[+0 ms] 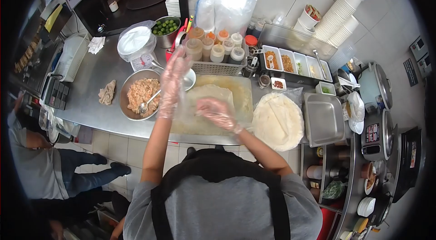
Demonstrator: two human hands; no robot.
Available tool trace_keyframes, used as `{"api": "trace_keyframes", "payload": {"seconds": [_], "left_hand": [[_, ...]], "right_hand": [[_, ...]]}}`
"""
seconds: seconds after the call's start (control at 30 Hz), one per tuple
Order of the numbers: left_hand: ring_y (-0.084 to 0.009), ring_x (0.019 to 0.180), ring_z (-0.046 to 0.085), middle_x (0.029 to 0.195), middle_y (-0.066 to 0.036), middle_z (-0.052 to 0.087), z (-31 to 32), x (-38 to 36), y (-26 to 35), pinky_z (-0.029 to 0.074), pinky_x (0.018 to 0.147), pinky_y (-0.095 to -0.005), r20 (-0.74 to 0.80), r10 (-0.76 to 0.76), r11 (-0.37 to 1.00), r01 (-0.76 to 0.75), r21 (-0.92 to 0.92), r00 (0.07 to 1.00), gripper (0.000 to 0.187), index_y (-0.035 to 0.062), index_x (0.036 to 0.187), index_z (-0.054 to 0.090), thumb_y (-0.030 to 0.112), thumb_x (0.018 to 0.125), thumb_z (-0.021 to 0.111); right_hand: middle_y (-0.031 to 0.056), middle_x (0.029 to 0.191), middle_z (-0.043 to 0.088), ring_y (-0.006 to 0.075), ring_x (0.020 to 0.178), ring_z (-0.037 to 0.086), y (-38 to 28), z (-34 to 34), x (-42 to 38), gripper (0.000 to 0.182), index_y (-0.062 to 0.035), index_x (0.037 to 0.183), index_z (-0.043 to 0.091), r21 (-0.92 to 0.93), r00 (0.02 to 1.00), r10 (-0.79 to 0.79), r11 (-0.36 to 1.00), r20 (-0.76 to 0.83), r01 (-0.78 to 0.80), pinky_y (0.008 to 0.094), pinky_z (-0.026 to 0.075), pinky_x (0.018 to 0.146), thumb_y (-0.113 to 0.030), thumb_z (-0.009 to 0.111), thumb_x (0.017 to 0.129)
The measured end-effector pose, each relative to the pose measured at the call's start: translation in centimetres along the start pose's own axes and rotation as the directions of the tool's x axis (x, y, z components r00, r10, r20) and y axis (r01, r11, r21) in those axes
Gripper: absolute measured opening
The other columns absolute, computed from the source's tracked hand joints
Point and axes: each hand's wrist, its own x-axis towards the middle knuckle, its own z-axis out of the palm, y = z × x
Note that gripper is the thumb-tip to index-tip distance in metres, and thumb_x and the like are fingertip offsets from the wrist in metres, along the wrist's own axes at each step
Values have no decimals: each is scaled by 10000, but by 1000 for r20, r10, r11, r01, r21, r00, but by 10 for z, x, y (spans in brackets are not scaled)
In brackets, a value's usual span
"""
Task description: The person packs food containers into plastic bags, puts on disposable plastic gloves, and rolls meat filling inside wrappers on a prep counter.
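Note:
My left hand (pixel 173 79), in a clear plastic glove, is raised with its fingers stretched toward the sauce bottles. Its wrist is beside the rim of a steel bowl (pixel 125 88) of orange-pink minced filling (pixel 139 92), which has a metal spoon (pixel 143 107) in it. My right hand (pixel 215 110), gloved too, is low over the cutting board (pixel 243 88), its fingers bent toward the left and smeared by motion; I cannot tell whether they hold anything. Under and behind it lies a thin pale wrapper sheet (pixel 212 91). A faint translucent blur shows between the hands.
A stack of round wrappers (pixel 278 124) lies to the right, beside a steel tray (pixel 324 117). Behind the board stand squeeze bottles (pixel 217 52) in a basket and a topping rack (pixel 295 64). A crumpled cloth (pixel 107 92) lies at left. Another person (pixel 41 163) stands at far left.

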Motion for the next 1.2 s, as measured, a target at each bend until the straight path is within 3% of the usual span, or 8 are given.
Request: {"api": "trace_keyframes", "payload": {"seconds": [0.07,0.13,0.23,0.4,0.47,0.73,1.07,1.2], "left_hand": [[-215,1078,542,1212,-88,542,-43,-1,-1,452,903,-340,4,-79,970,76,231,997,356,44,1211,531,198,892,572],[-197,991,590,1095,-77,617,-83,-7,-12,478,844,-327,11,-110,894,95,438,994,276,42,1113,600,192,881,587],[-212,890,633,970,-96,663,-113,-28,-39,495,773,-330,73,-53,667,-19,745,996,186,29,974,657,158,847,614],[-304,834,628,913,-166,646,-122,-35,-84,492,749,-372,311,174,207,-344,916,934,119,18,866,671,87,780,625],[-311,825,623,888,-160,644,-122,-26,-98,489,742,-390,198,152,456,-247,855,968,115,22,849,665,102,787,610],[-354,820,578,882,-159,565,-94,-18,-71,463,709,-435,316,-119,-140,-331,933,941,108,22,826,605,115,786,566],[-338,806,571,840,-167,574,-127,-27,-93,467,713,-418,149,-97,373,-103,922,984,112,38,840,585,136,788,602],[-319,891,569,924,-149,604,-109,-65,-71,464,787,-398,337,-259,135,-312,941,905,215,64,932,628,165,746,670]], "right_hand": [[98,1009,593,263,903,586,-16,-42,-14,299,-51,1028,603,-819,976,-217,554,32,150,358,474,809,-83,670,738],[135,1011,593,337,965,551,-2,-84,-39,331,-63,1025,605,-961,976,-219,273,-15,46,413,446,849,-124,676,708],[142,980,599,337,961,546,10,-103,-56,327,-56,1015,606,-969,990,95,217,-99,-118,419,449,833,-139,676,707],[142,961,601,336,941,542,39,-104,-68,322,-50,1014,607,-989,981,-194,146,-1,28,422,449,831,-146,674,714],[139,972,600,330,945,540,46,-108,-70,324,-48,1019,607,-987,977,-212,157,-8,26,420,449,833,-149,673,718],[148,940,610,338,895,561,39,-101,-68,284,-29,963,587,-979,974,-223,201,-37,9,420,456,793,-86,694,706],[135,984,596,325,957,536,39,-103,-70,338,-51,1023,607,-968,980,-190,253,-60,-10,411,448,832,-94,687,698],[136,984,597,327,961,538,35,-100,-68,328,-49,1019,606,-973,982,-170,229,-78,-37,412,447,835,-88,682,701]]}}
